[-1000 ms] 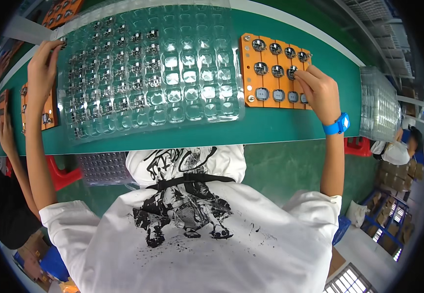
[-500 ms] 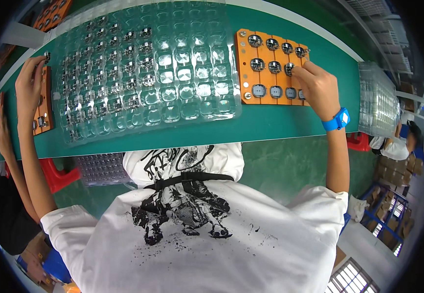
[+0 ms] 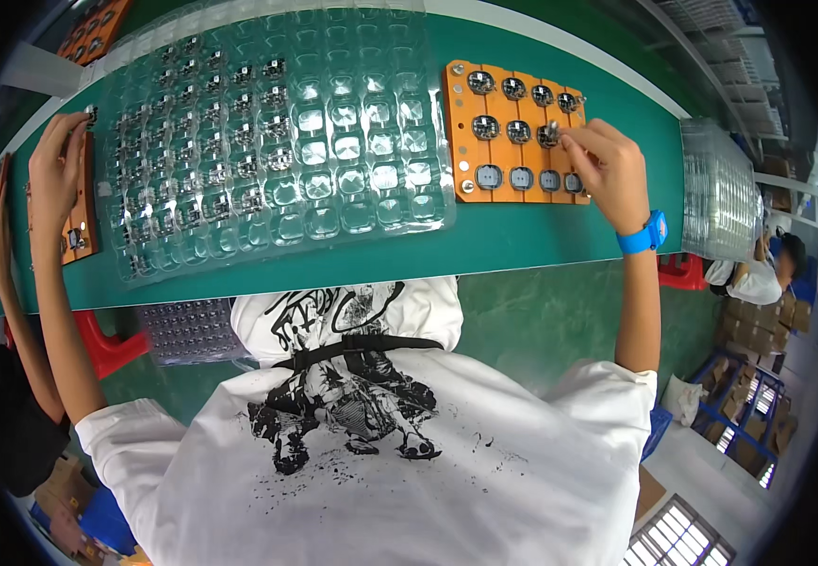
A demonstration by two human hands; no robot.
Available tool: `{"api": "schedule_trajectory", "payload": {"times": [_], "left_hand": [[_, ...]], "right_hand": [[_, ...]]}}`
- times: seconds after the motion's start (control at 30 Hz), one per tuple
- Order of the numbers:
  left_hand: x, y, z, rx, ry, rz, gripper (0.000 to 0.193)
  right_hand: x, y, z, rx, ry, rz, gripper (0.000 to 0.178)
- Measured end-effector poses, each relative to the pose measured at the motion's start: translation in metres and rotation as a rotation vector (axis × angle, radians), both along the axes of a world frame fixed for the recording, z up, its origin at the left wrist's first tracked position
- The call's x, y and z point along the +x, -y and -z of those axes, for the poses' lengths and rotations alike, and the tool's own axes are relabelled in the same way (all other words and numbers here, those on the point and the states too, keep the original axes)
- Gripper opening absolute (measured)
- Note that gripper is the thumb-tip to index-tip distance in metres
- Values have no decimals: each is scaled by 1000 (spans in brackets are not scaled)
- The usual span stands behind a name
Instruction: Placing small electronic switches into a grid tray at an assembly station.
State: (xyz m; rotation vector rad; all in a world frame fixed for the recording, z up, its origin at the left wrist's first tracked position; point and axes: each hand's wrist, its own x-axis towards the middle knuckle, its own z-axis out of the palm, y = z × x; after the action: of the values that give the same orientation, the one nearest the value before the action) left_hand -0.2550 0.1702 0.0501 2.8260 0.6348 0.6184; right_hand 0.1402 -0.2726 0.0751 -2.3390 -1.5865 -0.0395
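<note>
My right hand [image 3: 607,165] is at the right side of an orange fixture plate [image 3: 470,151], thumb and fingertips pinched at a small round circuit board [image 3: 548,135] in the middle row. Boards fill the visible places of the upper two rows; the nearest row shows grey square pieces [image 3: 489,176]. The fingers hide part of the plate's right edge. At the far left, my left hand [image 3: 58,156] is raised, its fingertips closed on another small dark circuit board [image 3: 92,115]. Between my hands lies a clear blister tray [image 3: 362,193], its left part holding many similar boards.
Behind my left hand lies a second orange plate [image 3: 83,222]. Stacked clear trays [image 3: 720,189] stand at the table's right end. A co-worker's arm [image 3: 17,292] reaches in at the left edge beside another orange plate. A red stool [image 3: 112,349] stands below the table.
The view has shifted slightly. My right fingertips have drawn a little back toward me from the middle-row board. My left hand stays nearly in place with its board.
</note>
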Motion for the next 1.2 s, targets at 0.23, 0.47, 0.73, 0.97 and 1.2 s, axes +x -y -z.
{"api": "schedule_trajectory", "payload": {"times": [0.23,0.47,0.73,0.97,1.2], "left_hand": [[-13,-6,-2,47,-36,-38,13],[-20,-16,4,-62,-71,-125,15],[-74,-31,-5,-5,-112,-210,14],[-94,-30,-11,45,-165,-156,15],[-101,-5,-25,73,-177,-136,10]], "right_hand": [[21,24,1,84,48,4,8],[22,30,22,22,66,-17,9],[13,23,41,213,-146,37,6],[20,42,46,202,-81,66,6],[44,48,59,173,-174,25,10]]}}
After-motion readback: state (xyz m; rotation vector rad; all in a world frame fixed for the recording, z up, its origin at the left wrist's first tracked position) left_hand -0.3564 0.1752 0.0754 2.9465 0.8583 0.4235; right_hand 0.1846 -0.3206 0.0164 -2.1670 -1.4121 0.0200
